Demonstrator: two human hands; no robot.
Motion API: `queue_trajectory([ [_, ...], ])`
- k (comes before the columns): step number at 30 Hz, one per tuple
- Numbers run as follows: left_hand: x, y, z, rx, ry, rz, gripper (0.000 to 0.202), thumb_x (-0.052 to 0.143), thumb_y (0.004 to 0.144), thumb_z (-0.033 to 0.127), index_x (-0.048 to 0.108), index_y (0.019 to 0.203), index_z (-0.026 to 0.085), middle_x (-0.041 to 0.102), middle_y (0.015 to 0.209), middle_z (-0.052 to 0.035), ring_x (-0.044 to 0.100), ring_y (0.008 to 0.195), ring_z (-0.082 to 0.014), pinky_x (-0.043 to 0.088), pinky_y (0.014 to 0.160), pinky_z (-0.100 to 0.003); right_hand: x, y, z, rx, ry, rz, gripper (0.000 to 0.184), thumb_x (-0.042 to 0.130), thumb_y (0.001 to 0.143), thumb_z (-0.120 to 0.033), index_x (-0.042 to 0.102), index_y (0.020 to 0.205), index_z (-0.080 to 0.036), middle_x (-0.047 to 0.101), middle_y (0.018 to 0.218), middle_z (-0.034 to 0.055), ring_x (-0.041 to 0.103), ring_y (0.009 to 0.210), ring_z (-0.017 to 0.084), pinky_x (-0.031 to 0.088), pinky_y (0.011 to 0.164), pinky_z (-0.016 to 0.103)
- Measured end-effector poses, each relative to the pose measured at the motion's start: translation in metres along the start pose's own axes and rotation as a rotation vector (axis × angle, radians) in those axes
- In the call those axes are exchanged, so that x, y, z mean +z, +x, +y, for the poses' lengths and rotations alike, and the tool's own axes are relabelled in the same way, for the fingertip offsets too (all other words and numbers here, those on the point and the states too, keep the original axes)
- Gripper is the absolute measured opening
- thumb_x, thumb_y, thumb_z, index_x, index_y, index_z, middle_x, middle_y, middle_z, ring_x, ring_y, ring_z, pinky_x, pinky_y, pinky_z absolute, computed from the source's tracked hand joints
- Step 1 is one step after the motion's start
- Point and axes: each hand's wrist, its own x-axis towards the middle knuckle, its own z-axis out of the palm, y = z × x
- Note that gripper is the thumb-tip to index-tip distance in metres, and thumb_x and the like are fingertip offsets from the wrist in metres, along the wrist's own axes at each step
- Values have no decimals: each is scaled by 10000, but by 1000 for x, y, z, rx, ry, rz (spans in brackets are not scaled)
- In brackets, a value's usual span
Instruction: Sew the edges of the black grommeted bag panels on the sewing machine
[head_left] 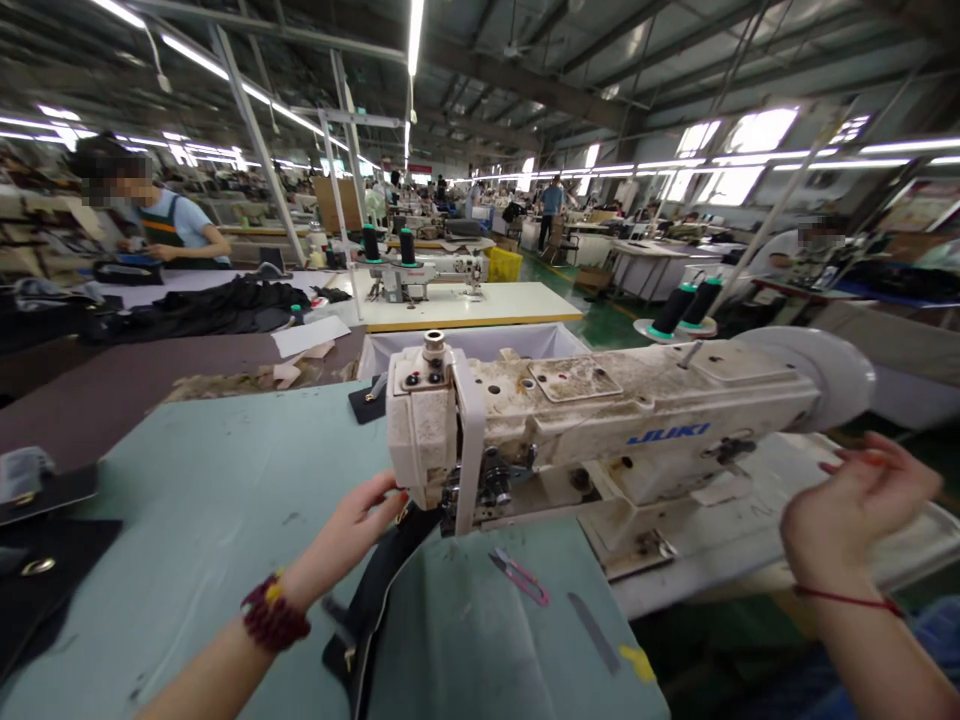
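At the middle of the head view stands a white sewing machine (pixel 540 400) with brown stains and a blue JUKI mark, and its head is over the pale green desk (pixel 240 470). The left hand (pixel 371 505), which wears a dark red bracelet (pixel 276 612) with a yellow part, reaches to the lower left side of the machine head. Its fingers are at the upper end of a long black piece (pixel 390 575); some fingertips are hidden, so I cannot tell if they grip it or only rest on it. This black piece runs from under the machine head down toward the near edge of the desk, and a small metal part shows on it. The right hand (pixel 855 500), with a thin red cord (pixel 847 598) on the wrist, is in the air near the handwheel (pixel 814 375), partly open, with its fingers loosely bent. On the desk, to the right of the black piece, lie pink-handled snips (pixel 520 577), a grey flat strip (pixel 594 632) and a yellow scrap (pixel 637 663). At the left edge lie other black pieces (pixel 56 580), one with a metal ring. Behind the machine's arm stand two dark thread cones (pixel 671 312) with green bases.
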Motion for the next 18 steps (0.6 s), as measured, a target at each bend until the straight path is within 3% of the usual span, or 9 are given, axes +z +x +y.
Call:
queue_trajectory([
  [2, -8, 29, -1, 0, 20, -119, 163, 813, 511, 255, 731, 652, 241, 744, 753, -50, 633, 988, -317, 506, 845, -315, -19, -37, -32, 0, 139, -57, 470, 337, 876, -551, 561, 1112, -212, 590, 1014, 113, 600, 811, 231, 482, 679, 358],
  [3, -8, 39, -4, -10, 23, -171, 183, 819, 482, 214, 732, 641, 242, 743, 726, -50, 630, 1017, -328, 504, 867, -324, -26, -66, -50, 21, 212, -231, 399, 391, 868, -551, 602, 1019, -248, 608, 920, 72, 600, 767, 215, 489, 687, 357],
  [5, -4, 50, -11, -33, 31, -246, 213, 826, 446, 161, 727, 618, 237, 728, 651, -43, 648, 993, -332, 511, 865, -337, -34, -139, -88, 84, 428, -810, 345, 479, 827, -568, 657, 824, -272, 616, 734, 27, 590, 634, 185, 488, 596, 315],
  [6, -2, 52, -15, -40, 36, -270, 214, 828, 443, 153, 725, 613, 233, 721, 624, -40, 656, 972, -330, 514, 864, -345, -33, -178, -106, 173, 556, -1113, 350, 495, 832, -561, 687, 866, -270, 642, 785, 41, 606, 651, 187, 497, 588, 310],
  [8, 1, 53, -22, -54, 39, -314, 202, 833, 455, 167, 726, 615, 228, 722, 615, -39, 664, 955, -327, 509, 890, -367, -22, -247, -139, 408, 754, -1453, 455, 483, 840, -613, 691, 1021, -251, 661, 907, 77, 633, 715, 196, 502, 556, 285],
  [10, 2, 51, -26, -64, 36, -358, 196, 837, 485, 207, 742, 656, 220, 746, 678, -48, 663, 971, -324, 488, 939, -392, -6, -293, -166, 638, 865, -1547, 576, 443, 820, -710, 686, 1018, -227, 649, 904, 81, 621, 688, 181, 483, 494, 260],
  [12, 3, 49, -29, -82, 24, -420, 222, 834, 532, 269, 761, 732, 209, 768, 779, -56, 659, 997, -319, 469, 972, -414, 9, -313, -186, 778, 876, -1528, 635, 443, 763, -786, 682, 852, -204, 608, 751, 47, 576, 592, 150, 445, 437, 231],
  [15, 6, 45, -31, -133, -31, -524, 307, 804, 616, 372, 774, 857, 184, 772, 880, -73, 663, 984, -304, 467, 976, -424, 19, -313, -202, 879, 832, -1512, 638, 534, 660, -809, 598, 662, -175, 499, 576, -1, 501, 488, 111, 420, 413, 213],
  [18, 11, 40, -35, -213, -133, -569, 403, 794, 648, 415, 766, 957, 159, 768, 936, -99, 682, 911, -288, 508, 909, -408, 19, -305, -205, 947, 805, -1523, 631, 594, 602, -793, 574, 664, -165, 489, 564, -10, 488, 473, 102, 428, 416, 215],
])
